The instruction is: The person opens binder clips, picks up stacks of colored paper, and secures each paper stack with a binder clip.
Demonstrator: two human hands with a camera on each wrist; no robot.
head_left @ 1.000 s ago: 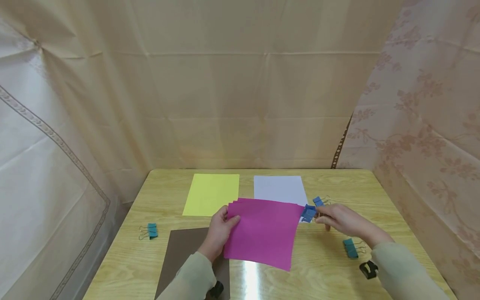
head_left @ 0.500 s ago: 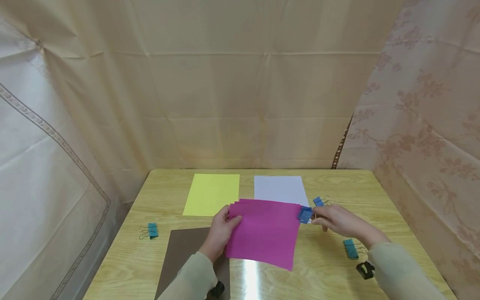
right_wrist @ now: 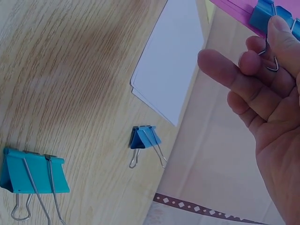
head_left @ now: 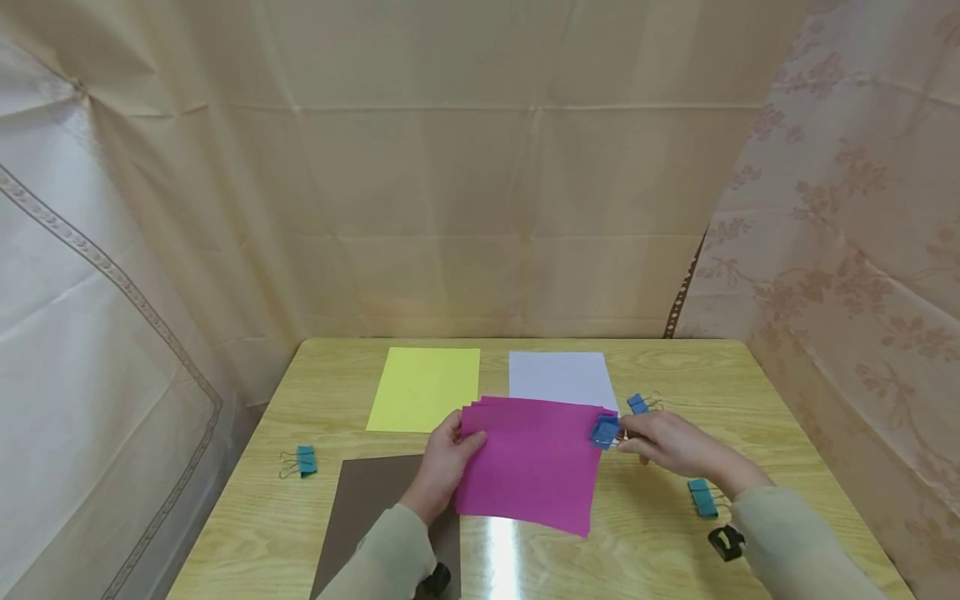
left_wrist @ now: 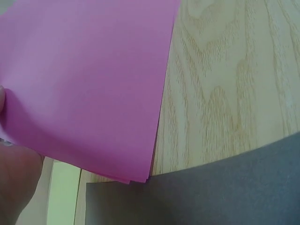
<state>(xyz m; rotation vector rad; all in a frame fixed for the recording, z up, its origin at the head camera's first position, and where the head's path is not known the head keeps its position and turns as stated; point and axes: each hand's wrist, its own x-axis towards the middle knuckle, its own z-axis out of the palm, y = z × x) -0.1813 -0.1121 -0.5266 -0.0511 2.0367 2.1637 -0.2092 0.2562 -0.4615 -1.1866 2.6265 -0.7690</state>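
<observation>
A small stack of magenta paper [head_left: 528, 467] is held up over the middle of the table. My left hand [head_left: 441, 465] grips its left edge, thumb on top; the left wrist view shows the sheets' edges [left_wrist: 93, 93] slightly uneven. At the upper right corner sits a blue binder clip [head_left: 605, 432], its body over the paper's edge. My right hand [head_left: 667, 442] pinches this clip by its wire handles. In the right wrist view, the thumb and index of that hand [right_wrist: 276, 89] press the handles, and the clip [right_wrist: 262, 16] meets the magenta sheets.
Yellow paper [head_left: 423, 390] and white paper [head_left: 561, 379] lie at the back. Dark brown paper [head_left: 367, 517] lies front left, partly under my left arm. Another blue binder clip [head_left: 637, 403] and a teal one [head_left: 702, 498] lie at right; a second teal clip [head_left: 306, 461] at left.
The right hand has moved left with the blue binder clip, from the paper's right edge to further over the corner. The left hand and magenta paper have shifted slightly right.
</observation>
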